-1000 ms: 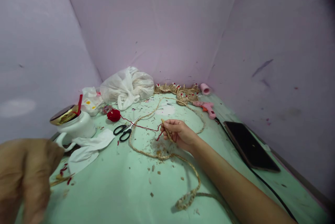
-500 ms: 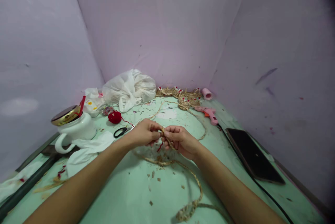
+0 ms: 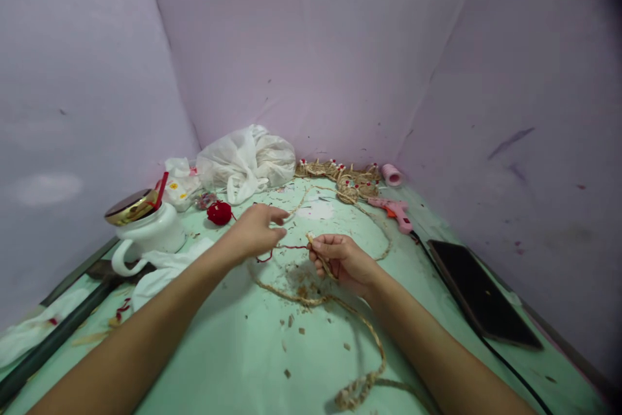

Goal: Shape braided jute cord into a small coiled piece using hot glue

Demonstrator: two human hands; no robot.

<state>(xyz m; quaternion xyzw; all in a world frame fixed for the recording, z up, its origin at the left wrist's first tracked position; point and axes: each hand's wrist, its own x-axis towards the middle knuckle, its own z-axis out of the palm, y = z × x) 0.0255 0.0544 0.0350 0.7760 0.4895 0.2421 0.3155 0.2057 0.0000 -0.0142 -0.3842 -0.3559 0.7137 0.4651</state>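
Observation:
My right hand (image 3: 343,259) is closed on the end of a braided straw-coloured rope (image 3: 362,318), whose tip pokes up between thumb and fingers. Red yarn (image 3: 294,247) stretches from that tip leftward to below my left hand (image 3: 255,230). The thumb and forefinger of my left hand are apart; whether its lower fingers touch the yarn cannot be made out. The rope loops over the green tabletop (image 3: 218,350) and ends near the front in a knotted, frayed piece (image 3: 354,392). A red yarn ball (image 3: 219,213) lies beyond my left wrist.
Left stand a white mug (image 3: 155,234) with a gold lid (image 3: 129,208), a white cloth (image 3: 165,272) and a hammer (image 3: 53,334). A plastic bag (image 3: 253,162) and woven straw pieces (image 3: 357,183) line the back. A pink glue gun (image 3: 396,213) and phone (image 3: 483,292) lie right.
My left hand has let go of the rope and moved left and up, fingers opening. The red yarn now stretches left from the rope end. My right hand keeps its hold.

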